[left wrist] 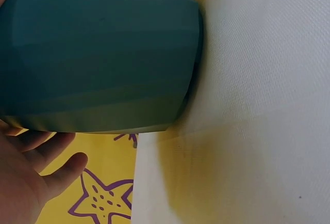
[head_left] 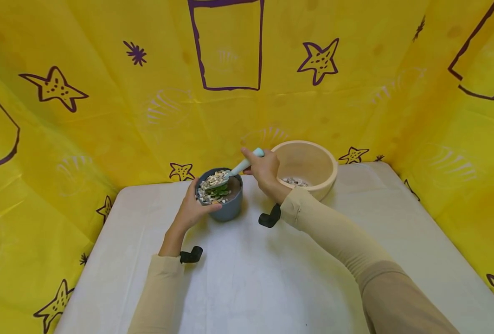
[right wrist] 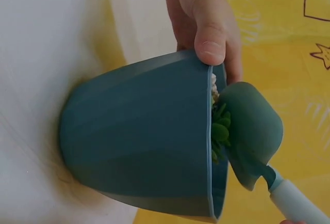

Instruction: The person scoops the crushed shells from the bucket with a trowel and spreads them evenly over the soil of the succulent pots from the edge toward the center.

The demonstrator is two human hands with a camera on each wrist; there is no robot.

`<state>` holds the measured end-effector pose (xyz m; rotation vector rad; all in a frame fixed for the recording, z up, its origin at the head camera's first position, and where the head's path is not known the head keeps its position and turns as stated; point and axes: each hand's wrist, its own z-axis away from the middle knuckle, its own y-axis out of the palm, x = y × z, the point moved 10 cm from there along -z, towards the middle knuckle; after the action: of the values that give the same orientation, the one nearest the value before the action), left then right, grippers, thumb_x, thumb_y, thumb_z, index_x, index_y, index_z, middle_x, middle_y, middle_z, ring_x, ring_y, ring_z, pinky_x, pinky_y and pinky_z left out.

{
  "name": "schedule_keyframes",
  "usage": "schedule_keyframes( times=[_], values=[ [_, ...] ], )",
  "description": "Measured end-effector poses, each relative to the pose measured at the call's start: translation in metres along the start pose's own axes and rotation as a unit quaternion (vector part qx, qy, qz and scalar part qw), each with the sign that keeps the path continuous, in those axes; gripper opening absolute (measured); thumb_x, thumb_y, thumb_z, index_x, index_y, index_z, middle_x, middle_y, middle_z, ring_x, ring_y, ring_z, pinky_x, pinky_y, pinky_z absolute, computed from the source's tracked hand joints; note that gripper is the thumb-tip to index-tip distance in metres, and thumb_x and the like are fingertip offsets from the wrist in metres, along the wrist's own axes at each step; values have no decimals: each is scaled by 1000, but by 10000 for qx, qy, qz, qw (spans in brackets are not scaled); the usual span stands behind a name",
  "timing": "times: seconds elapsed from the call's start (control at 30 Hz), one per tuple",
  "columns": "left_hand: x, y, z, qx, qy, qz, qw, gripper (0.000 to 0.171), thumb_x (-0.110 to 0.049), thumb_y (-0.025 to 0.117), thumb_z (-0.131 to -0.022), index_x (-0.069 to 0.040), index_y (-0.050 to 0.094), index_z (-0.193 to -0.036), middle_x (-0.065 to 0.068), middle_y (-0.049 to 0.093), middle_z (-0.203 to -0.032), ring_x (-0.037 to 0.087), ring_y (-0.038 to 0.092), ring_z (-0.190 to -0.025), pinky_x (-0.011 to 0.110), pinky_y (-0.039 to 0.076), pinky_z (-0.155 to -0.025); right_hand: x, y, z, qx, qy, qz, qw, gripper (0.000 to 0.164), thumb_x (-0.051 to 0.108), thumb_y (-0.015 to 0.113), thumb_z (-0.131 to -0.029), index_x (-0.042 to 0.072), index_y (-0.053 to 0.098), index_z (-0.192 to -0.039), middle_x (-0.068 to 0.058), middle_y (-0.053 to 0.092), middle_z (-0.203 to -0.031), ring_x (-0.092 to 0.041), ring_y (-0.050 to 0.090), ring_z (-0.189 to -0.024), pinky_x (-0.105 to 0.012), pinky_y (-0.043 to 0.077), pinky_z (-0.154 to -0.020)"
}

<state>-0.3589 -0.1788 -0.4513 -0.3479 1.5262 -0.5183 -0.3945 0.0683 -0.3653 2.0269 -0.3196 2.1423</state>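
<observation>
A blue-grey flowerpot stands upright on the table, with a small green plant and pale pebbles inside. My left hand holds the pot at its left side, thumb at the near rim and fingers round the outside. In my right hand is the light handle of a small trowel, gripped from above. Its blade lies over the pot's mouth, heaped with pebbles in the head view, right above the plant. Brown soil shows at the pot's right side.
A wide beige tub stands right of the pot, behind my right forearm, with some pebbles at its bottom. A white cover lies over the table. Yellow printed curtain closes off the back and both sides.
</observation>
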Motion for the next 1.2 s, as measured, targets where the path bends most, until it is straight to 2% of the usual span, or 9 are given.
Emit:
schedule_keyframes(
  times=[0.1, 0.4, 0.6, 0.73, 0.8, 0.97, 1.2],
  values=[
    [0, -1, 0, -3, -5, -5, 10000, 125, -48, 85, -69, -15, 4, -158, 11, 13, -164, 33, 16, -150, 59, 19, -119, 1, 0, -1, -7, -31, 21, 10000, 36, 37, 79, -81, 5, 62, -85, -5, 62, -65, -38, 72, -71, -34, 59, -57],
    [1, 1, -1, 19, 9, 7, 10000, 125, -47, 86, -68, -15, 4, -158, 13, 15, -163, 33, 17, -150, 58, 20, -119, 3, -6, -3, -63, -72, -10, 10000, 36, 37, 79, -80, 7, 61, -82, -6, 63, -66, -27, 72, -59, -35, 59, -56],
    [1, 0, -1, 18, 12, 28, 10000, 124, -47, 86, -69, -16, 4, -157, 12, 15, -163, 33, 18, -150, 58, 20, -119, 3, -2, -2, 23, -177, 155, 9997, 37, 38, 78, -82, 5, 61, -85, -6, 63, -68, -31, 73, -64, -40, 60, -63],
    [0, 0, -1, 22, 10, 16, 10000, 124, -47, 86, -69, -16, 4, -158, 12, 15, -163, 33, 17, -150, 57, 19, -119, 6, -1, -1, -1, -238, 229, 9995, 35, 37, 78, -82, 5, 62, -85, -5, 63, -67, -38, 72, -71, -31, 58, -55],
    [-1, 0, -1, 25, 16, 31, 10000, 125, -47, 86, -69, -15, 4, -158, 12, 14, -163, 33, 17, -150, 57, 19, -119, 10, -2, -2, -17, -273, 303, 9992, 36, 38, 78, -82, 5, 62, -86, -6, 64, -68, -37, 73, -70, -27, 57, -52],
    [1, -1, -2, 6, 1, 7, 10000, 125, -49, 85, -69, -16, 4, -158, 12, 14, -163, 33, 17, -150, 57, 20, -119, 17, -3, -1, 38, -433, 479, 9979, 39, 42, 77, -81, 7, 62, -86, -7, 66, -70, -26, 73, -61, -31, 58, -57],
    [1, -1, -1, 19, 54, 71, 10000, 124, -48, 86, -69, -14, 5, -157, 13, 15, -163, 33, 17, -150, 57, 19, -119, 14, -3, 3, 64, -522, 386, 9979, 39, 42, 78, -81, 7, 60, -82, -5, 64, -66, -31, 72, -63, -31, 58, -55]
  ],
)
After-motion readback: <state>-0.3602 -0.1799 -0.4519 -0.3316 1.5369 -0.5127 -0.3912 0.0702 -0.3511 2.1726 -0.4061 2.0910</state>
